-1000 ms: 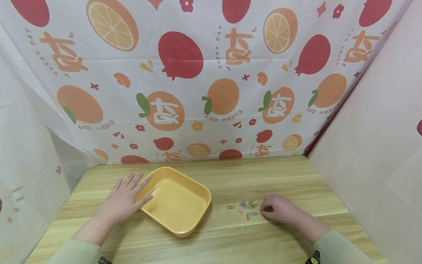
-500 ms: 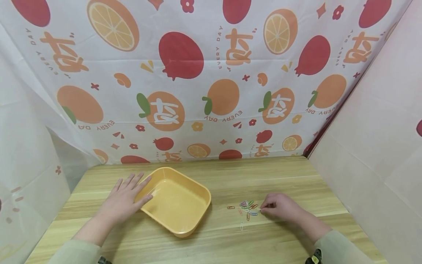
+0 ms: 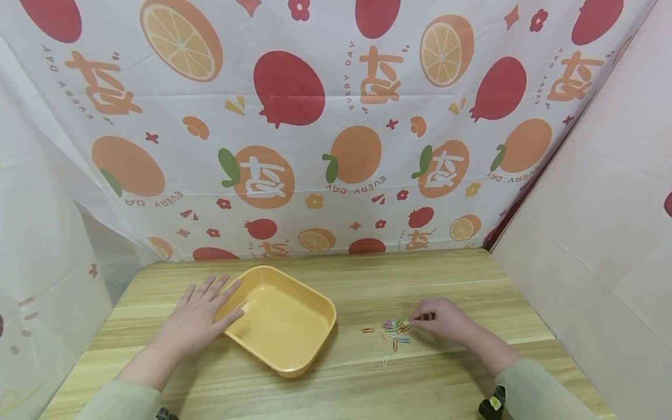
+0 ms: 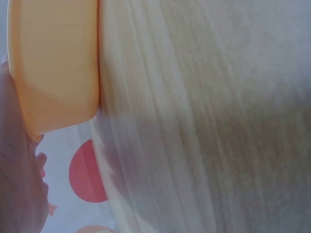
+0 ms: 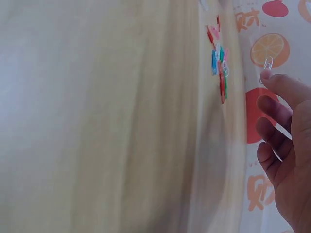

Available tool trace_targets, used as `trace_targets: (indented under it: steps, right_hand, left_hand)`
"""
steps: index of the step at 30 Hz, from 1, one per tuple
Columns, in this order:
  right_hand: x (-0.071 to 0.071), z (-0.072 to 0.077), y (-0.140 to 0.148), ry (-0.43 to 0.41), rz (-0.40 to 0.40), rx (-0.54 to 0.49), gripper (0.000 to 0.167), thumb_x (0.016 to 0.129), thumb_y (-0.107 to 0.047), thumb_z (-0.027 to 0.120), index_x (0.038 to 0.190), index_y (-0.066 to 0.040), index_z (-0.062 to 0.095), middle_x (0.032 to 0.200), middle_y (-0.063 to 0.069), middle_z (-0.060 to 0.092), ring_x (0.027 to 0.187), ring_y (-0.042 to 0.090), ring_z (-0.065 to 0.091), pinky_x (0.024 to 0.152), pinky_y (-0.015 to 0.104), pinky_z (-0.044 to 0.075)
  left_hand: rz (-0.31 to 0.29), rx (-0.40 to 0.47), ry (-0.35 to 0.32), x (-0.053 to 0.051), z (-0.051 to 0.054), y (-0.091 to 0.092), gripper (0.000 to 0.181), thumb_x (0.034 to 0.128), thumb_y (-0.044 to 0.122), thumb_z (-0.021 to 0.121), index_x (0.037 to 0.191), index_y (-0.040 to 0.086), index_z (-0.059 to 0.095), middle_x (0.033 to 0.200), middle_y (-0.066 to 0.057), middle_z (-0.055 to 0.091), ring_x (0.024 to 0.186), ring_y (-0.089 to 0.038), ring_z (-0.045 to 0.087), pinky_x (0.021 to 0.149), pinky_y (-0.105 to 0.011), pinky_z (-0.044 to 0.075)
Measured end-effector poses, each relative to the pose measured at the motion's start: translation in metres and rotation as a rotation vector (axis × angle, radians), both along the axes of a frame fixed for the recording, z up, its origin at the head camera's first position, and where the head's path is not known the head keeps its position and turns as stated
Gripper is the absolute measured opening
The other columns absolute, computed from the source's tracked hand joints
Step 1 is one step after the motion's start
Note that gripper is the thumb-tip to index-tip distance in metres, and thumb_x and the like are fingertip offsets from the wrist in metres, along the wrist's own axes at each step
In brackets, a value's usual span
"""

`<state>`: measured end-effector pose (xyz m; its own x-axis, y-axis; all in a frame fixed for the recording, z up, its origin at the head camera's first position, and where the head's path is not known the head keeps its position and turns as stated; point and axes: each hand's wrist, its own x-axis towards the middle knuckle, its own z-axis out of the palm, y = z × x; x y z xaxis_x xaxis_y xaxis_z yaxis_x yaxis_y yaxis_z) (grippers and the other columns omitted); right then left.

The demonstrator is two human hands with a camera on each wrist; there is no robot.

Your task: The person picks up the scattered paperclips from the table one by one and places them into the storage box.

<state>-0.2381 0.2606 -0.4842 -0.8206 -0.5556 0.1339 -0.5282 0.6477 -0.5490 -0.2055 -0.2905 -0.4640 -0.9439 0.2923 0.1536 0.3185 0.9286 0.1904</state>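
My left hand (image 3: 196, 318) rests with straight, spread fingers on the left rim of a yellow plastic tray (image 3: 310, 294), its thumb reaching over the inside. In the left wrist view the tray's outer wall (image 4: 56, 63) shows beside that hand. Between thumb and index finger my right hand (image 3: 443, 319) pinches a white paper clip (image 5: 268, 64), seen above the table in the right wrist view. Just left of that hand lies a loose group of coloured paper clips (image 5: 214, 61). A red paper clip (image 3: 367, 331) and a white one (image 3: 385, 358) lie a little apart from it.
The wooden table (image 3: 346, 396) carries the tray and clips. A fruit-printed cloth (image 3: 336, 221) hangs along its back edge, and pale cloth walls (image 3: 588, 251) close in both sides.
My right hand has lifted the white paper clip from the table beside the group and shifted slightly back and left with it. The left hand and tray have stayed put.
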Motion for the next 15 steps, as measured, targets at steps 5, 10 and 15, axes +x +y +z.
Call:
trace_targets:
  steps: [5,10,15]
  right_hand:
    - [-0.006,0.009,-0.012,-0.011,0.007,0.0,0.008,0.09,-0.028,0.074,0.095,-0.025,0.079,0.084,-0.019,0.063,0.066,0.003,0.053,0.055,0.023,0.049]
    - [-0.013,0.02,-0.026,-0.015,0.038,-0.003,0.011,0.091,-0.03,0.073,0.096,-0.022,0.08,0.085,-0.019,0.064,0.067,0.003,0.055,0.058,0.024,0.05]
    - [-0.021,0.033,-0.045,-0.026,0.064,-0.014,0.017,0.092,-0.034,0.071,0.098,-0.021,0.079,0.087,-0.018,0.065,0.069,0.004,0.055,0.059,0.024,0.051]
  left_hand:
    - [-0.001,-0.003,0.001,0.0,0.0,-0.001,0.074,0.0988,0.062,0.043,0.159,0.022,0.026,0.162,-0.018,0.022,0.148,-0.044,0.014,0.118,-0.053,-0.015]
    - [0.002,-0.005,0.003,0.0,0.0,-0.001,0.075,0.0985,0.063,0.042,0.159,0.021,0.025,0.163,-0.017,0.021,0.148,-0.044,0.013,0.118,-0.053,-0.015]
    - [0.007,-0.011,0.007,-0.001,0.0,-0.001,0.075,0.0988,0.06,0.045,0.158,0.019,0.027,0.163,-0.016,0.02,0.148,-0.044,0.014,0.118,-0.052,-0.017]
